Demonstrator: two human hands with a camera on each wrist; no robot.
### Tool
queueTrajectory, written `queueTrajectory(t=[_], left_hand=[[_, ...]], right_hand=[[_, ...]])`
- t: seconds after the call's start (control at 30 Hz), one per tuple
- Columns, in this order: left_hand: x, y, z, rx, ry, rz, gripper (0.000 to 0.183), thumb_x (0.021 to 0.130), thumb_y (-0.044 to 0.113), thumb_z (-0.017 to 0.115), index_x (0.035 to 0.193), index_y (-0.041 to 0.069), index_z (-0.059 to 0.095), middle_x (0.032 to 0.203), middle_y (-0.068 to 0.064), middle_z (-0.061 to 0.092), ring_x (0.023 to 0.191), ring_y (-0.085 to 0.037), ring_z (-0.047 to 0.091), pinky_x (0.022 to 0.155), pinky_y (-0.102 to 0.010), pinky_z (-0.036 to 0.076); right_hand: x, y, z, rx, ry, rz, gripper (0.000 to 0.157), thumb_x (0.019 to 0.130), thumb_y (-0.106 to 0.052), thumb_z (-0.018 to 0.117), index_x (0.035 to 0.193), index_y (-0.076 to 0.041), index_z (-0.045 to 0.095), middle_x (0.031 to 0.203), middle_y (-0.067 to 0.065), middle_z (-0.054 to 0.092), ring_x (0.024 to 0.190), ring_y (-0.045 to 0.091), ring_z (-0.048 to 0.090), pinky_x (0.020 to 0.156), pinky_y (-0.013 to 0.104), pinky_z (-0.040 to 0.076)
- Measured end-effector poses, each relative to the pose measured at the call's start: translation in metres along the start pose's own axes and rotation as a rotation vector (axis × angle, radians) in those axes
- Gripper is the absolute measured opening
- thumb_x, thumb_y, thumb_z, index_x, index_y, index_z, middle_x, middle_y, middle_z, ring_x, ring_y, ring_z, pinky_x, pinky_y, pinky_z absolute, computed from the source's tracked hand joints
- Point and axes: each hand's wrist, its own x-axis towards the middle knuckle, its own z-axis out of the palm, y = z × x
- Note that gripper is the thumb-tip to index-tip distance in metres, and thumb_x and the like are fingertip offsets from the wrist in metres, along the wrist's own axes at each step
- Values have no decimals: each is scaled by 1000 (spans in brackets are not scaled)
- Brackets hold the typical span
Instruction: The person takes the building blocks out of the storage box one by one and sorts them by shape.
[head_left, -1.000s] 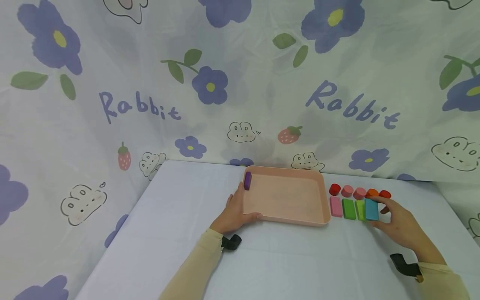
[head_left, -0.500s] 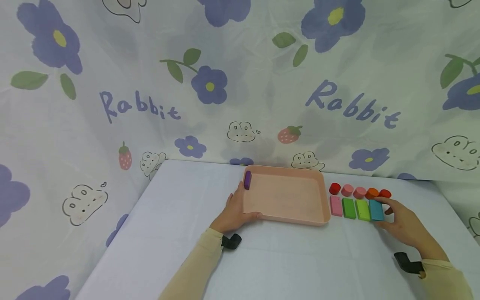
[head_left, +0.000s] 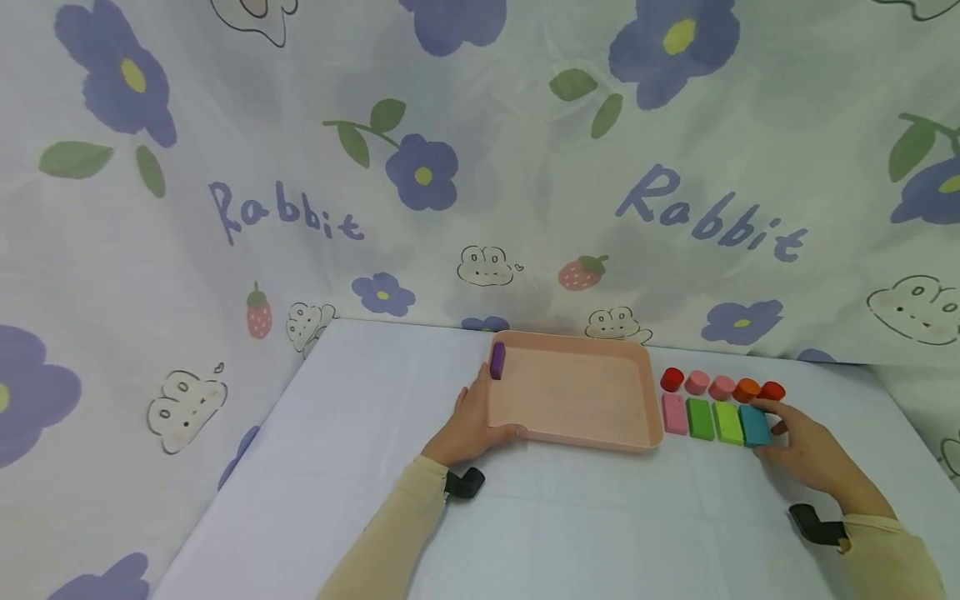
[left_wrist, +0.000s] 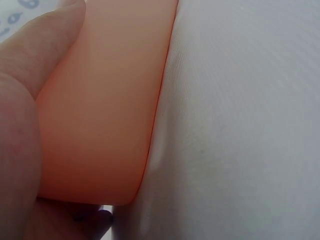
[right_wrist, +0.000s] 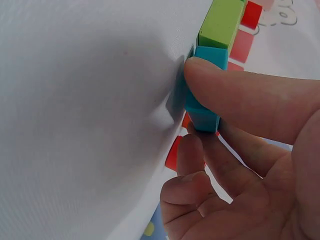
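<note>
My left hand (head_left: 467, 425) holds the near left corner of a peach-coloured tray (head_left: 577, 396), thumb along the near wall and fingers along the left wall. A purple block (head_left: 498, 361) lies inside by that left wall. My right hand (head_left: 808, 454) pinches a blue rectangular block (head_left: 754, 425) between thumb and fingers, at the right end of a row of blocks. Beside it lies a yellow-green block (head_left: 728, 422), close against it in the right wrist view. Further left lie a green block (head_left: 701, 419) and a pink block (head_left: 674, 414).
Behind the blocks runs a row of short round pieces: a red cylinder (head_left: 672, 380), two pink ones, an orange cylinder (head_left: 746, 389) and another red one (head_left: 772, 392). White cloth (head_left: 600, 525) covers the table. A printed curtain (head_left: 510, 167) hangs behind it.
My right hand has moved the blue block right, from overlapping the yellow-green block to beside it, and slightly lower in view. My left hand stays at the tray's corner.
</note>
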Motion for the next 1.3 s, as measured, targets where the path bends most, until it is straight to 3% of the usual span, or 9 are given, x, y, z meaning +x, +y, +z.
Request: queueTrajectory(t=[0.47,0.83,1.3], left_hand=[[1,1,0,4,-12,0,128,81,53,79,158,-3,-7,168,-17,1,154,-30,10,122,-57,1],[1,1,-1,13,-13,-14,129,80,54,79,158,-2,-7,168,-16,1,154,-29,10,122,-54,-1],[1,-2,1,13,-5,-13,130,79,56,79,159,-2,-7,168,-16,2,154,-28,11,123,-54,0]], right_hand=[[3,0,-1,-14,-36,-22,70,84,-6,75,140,12,37,104,30,59,92,44,58,75,60,51],[6,0,-2,-14,-44,-17,70,84,-5,74,140,12,36,106,32,59,92,45,59,74,60,52],[7,-4,-1,-23,-74,63,72,85,-9,74,141,14,34,108,38,56,93,49,58,73,58,54]])
